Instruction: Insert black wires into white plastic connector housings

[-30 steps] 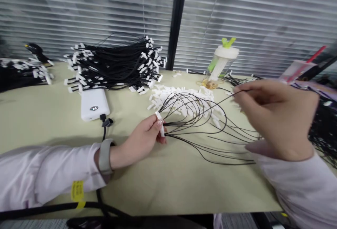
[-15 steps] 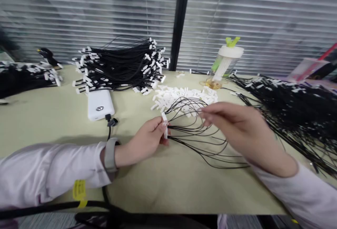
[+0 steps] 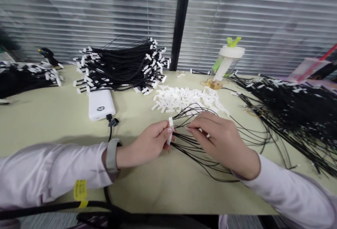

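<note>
A white connector [image 3: 170, 121] stands upright between the thumb and fingers of my left hand [image 3: 150, 141]. Several thin black wires [image 3: 195, 149] run from its right side and fan out to the right, under my other hand. My right hand [image 3: 219, 137] is pinched just right of the connector, thumb and index fingertip together near one wire; what lies between the tips is too small to make out. Behind both hands lies a loose pile of small white connectors [image 3: 184, 97].
A stack of black cables [image 3: 118, 66] with white ends stands behind a white power bank [image 3: 101, 104]. More black wires [image 3: 297, 109] cover the right side. A lidded bottle [image 3: 226, 66] is at the back; a cup [image 3: 309, 69] stands far right. Another cable bundle [image 3: 21, 78] lies left.
My right hand has moved left and slightly down, closer to the connector. My left hand and the connector have shifted slightly right and down.
</note>
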Motion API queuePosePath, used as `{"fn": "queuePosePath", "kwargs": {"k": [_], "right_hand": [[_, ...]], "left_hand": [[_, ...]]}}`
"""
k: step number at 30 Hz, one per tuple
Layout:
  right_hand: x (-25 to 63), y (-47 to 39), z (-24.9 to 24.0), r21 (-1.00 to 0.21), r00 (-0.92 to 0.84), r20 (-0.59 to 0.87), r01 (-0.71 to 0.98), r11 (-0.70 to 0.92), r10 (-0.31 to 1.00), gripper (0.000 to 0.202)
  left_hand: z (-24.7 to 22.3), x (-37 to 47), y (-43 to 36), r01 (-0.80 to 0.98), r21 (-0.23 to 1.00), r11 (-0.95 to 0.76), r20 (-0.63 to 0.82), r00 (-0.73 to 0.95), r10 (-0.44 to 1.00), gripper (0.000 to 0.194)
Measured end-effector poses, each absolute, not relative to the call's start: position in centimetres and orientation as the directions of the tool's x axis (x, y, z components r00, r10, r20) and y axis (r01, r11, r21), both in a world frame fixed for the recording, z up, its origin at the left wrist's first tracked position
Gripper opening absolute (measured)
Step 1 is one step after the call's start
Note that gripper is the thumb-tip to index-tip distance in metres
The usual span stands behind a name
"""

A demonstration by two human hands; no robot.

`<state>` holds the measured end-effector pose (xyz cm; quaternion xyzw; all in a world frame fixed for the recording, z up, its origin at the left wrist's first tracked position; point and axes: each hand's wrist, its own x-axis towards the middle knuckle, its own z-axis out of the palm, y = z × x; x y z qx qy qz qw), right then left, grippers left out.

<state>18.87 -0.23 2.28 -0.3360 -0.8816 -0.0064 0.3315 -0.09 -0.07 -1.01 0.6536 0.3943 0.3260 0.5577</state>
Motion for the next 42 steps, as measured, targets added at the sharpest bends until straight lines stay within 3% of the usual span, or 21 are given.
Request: {"fn": "queuePosePath", "kwargs": {"k": [9, 22, 28, 31, 37, 42], "right_hand": [[19.7, -0.4, 2.3, -0.153, -0.631, 0.575, 0.543, 0.826, 0.521, 0.011], [19.8, -0.3, 2.3, -0.137, -0.686, 0.485, 0.552, 0.822, 0.542, 0.014], [19.8, -0.3, 2.3, -0.139, -0.663, 0.516, 0.560, 0.817, 0.543, 0.013], [19.7, -0.3, 2.1, -0.060, -0.689, 0.496, 0.581, 0.812, 0.529, 0.015], [20.0, -0.3, 2.4, 0.238, -0.786, 0.496, 0.532, 0.813, 0.369, 0.017], [19.8, -0.5, 2.8, 0.327, -0.817, 0.484, 0.501, 0.801, 0.313, 0.018]], "left_hand": [[-0.8, -0.1, -0.2, 0.142, 0.989, -0.043, -0.030, 0.474, 0.880, 0.026], [-0.9, -0.3, -0.2, 0.142, 0.989, -0.047, -0.029, 0.495, 0.869, 0.027], [-0.8, -0.2, -0.3, 0.147, 0.988, -0.040, -0.040, 0.504, 0.863, 0.027], [-0.7, -0.2, -0.4, 0.149, 0.988, -0.032, -0.049, 0.509, 0.859, 0.027], [-0.7, -0.2, -0.3, 0.147, 0.988, -0.049, -0.039, 0.538, 0.842, 0.028], [-0.6, -0.3, -0.3, 0.186, 0.977, -0.107, -0.016, 0.557, 0.831, 0.030]]}}
